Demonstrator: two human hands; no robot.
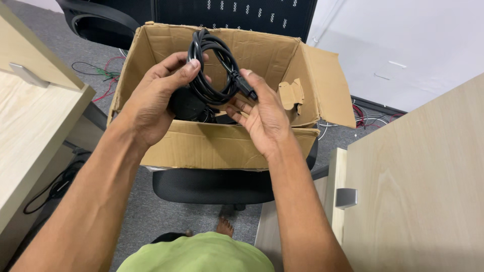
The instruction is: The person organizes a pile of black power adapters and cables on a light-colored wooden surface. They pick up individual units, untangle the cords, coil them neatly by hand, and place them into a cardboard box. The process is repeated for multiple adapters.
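Observation:
A coiled black power cable (pixel 212 60) is held over an open brown cardboard box (pixel 212 146). My left hand (pixel 156 98) grips the lower left of the coil, next to a black plug block (pixel 186 105). My right hand (pixel 259 113) holds the coil's right side, where a black connector (pixel 245 86) rests against its fingers. The box stands on the seat of a black office chair (pixel 212 186). The inside of the box is mostly hidden behind my hands.
A light wooden desk (pixel 30 126) stands at the left and another wooden desk (pixel 418 191) at the right. Loose wires (pixel 103 75) lie on the grey carpet beyond the box. A dark perforated panel (pixel 242 12) stands behind it.

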